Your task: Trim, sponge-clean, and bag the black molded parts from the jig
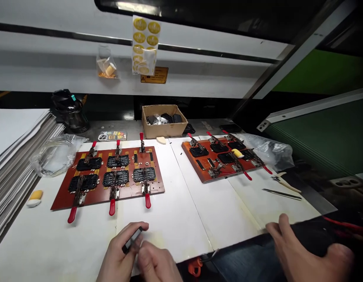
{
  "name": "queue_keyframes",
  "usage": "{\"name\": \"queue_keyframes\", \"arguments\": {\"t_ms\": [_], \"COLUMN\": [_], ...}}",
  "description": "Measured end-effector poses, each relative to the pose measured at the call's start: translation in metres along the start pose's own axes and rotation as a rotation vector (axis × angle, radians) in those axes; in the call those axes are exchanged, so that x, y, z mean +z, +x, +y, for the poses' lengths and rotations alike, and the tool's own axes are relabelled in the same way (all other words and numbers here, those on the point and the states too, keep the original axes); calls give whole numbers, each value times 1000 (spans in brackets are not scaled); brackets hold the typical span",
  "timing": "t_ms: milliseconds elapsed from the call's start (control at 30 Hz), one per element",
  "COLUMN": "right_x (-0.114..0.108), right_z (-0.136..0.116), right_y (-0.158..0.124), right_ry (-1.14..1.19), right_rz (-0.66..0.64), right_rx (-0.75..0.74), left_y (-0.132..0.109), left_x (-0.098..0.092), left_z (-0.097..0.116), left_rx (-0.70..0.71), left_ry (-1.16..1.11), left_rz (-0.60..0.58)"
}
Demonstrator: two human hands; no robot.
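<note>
Low at the centre, my left hand (119, 250) pinches a thin black slab (132, 239), possibly a phone part, between thumb and fingers. My right hand (154, 266) is curled against it, and its fingertips are hidden. A brown-red fixture board (153, 188) with several black plates under red-handled toggle clamps lies ahead of my hands, apart from them. A second board (203, 170) sits further right. On the white bench to the right, a co-worker's hand (301, 250) reaches in, near tweezers (282, 194) and cream-handled snips (284, 183).
A tall stack of white sheets (19, 145) rises along the left edge. A yellow sponge (35, 197) lies near it. Behind the boards stand a cardboard box (163, 121) of black and silver parts and crumpled plastic bags (56, 156). A sticker sheet (145, 45) hangs above.
</note>
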State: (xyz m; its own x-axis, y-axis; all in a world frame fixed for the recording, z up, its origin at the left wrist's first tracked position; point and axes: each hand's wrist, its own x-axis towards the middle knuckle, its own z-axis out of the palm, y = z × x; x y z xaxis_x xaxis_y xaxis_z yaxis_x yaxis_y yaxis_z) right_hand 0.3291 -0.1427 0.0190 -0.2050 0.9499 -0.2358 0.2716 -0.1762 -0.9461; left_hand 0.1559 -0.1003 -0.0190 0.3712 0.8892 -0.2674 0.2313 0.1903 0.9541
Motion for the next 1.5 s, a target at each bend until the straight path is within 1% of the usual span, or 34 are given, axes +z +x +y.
{"name": "queue_keyframes", "arguments": {"t_ms": [67, 167, 200, 267, 300, 333, 400, 433, 500, 533, 567, 600, 633, 667, 700, 733, 800, 833, 867, 900, 967, 1000, 1033, 1100, 1167, 1200, 1233, 1267, 1300, 1333, 1400, 1500], "right_x": [-3, -13, -18, -35, -47, -63, -105, -130, -185, -210, -232, -249, -261, -268, -271, -271, -265, -261, -256, -250, -229, -213, -191, -137, -77, -51, -29, -13, -3, 3, 6, 3], "right_z": [-3, -3, -2, 0, 1, 3, 8, 12, 19, 23, 27, 30, 34, 37, 39, 41, 42, 41, 40, 37, 31, 27, 23, 17, 13, 12, 11, 10, 8, 7, 3, 0], "right_y": [-3, 2, 5, 13, 16, 17, 14, 10, -3, -11, -18, -25, -30, -34, -36, -37, -35, -33, -31, -29, -24, -21, -18, -10, -2, 2, 5, 7, 9, 10, 11, 14], "right_ry": [-12, -30, -63, -168, -219, -268, -380, -461, -704, -799, -852, -874, -873, -864, -809, -715, -459, -335, -237, -180, -139, -112, -88, -50, -26, -18, -3, 18, 42, 70, 134, 236], "right_rz": [-64, -110, -173, -376, -475, -566, -717, -793, -973, -980, -941, -895, -835, -791, -682, -502, -50, 154, 305, 387, 421, 441, 453, 457, 441, 439, 432, 408, 376, 340, 304, 340], "right_rx": [-32, -46, -67, -135, -168, -196, -223, -225, -231, -231, -231, -229, -231, -233, -227, -214, -167, -138, -111, -89, -51, -29, -6, 40, 85, 115, 149, 171, 183, 182, 151, 96], "left_y": [0, 1, 1, 2, 2, 2, 1, 1, 0, 1, 1, 2, 2, 3, 4, 4, 3, 2, 1, 0, -3, -3, -4, -4, -3, -1, 0, 1, 2, 3, 3, 2], "left_x": [2, 3, 4, 4, 5, 5, 6, 6, 7, 8, 8, 9, 10, 11, 11, 12, 13, 13, 14, 15, 17, 18, 19, 20, 18, 17, 15, 13, 12, 12, 14, 22], "left_z": [0, 0, -1, -3, -4, -5, -7, -8, -8, -8, -9, -10, -11, -13, -14, -16, -16, -14, -11, -7, 3, 8, 13, 18, 18, 16, 14, 11, 9, 6, 3, 0], "left_rx": [20, 22, 14, -2, -10, -17, -22, -22, -21, -19, -20, -23, -25, -29, -28, -28, -19, -14, -12, -11, -6, -1, 9, 38, 57, 62, 65, 72, 81, 91, 108, 140], "left_ry": [-48, -115, -132, -175, -193, -204, -209, -210, -208, -207, -212, -222, -238, -256, -275, -290, -302, -293, -273, -243, -162, -121, -83, -23, 29, 61, 94, 127, 152, 164, 150, 130], "left_rz": [5, -1, -13, -37, -43, -42, -34, -31, -28, -26, -19, -11, -5, -1, 0, -1, 3, 4, 12, 26, 87, 127, 164, 208, 219, 213, 200, 177, 150, 133, 133, 178]}}
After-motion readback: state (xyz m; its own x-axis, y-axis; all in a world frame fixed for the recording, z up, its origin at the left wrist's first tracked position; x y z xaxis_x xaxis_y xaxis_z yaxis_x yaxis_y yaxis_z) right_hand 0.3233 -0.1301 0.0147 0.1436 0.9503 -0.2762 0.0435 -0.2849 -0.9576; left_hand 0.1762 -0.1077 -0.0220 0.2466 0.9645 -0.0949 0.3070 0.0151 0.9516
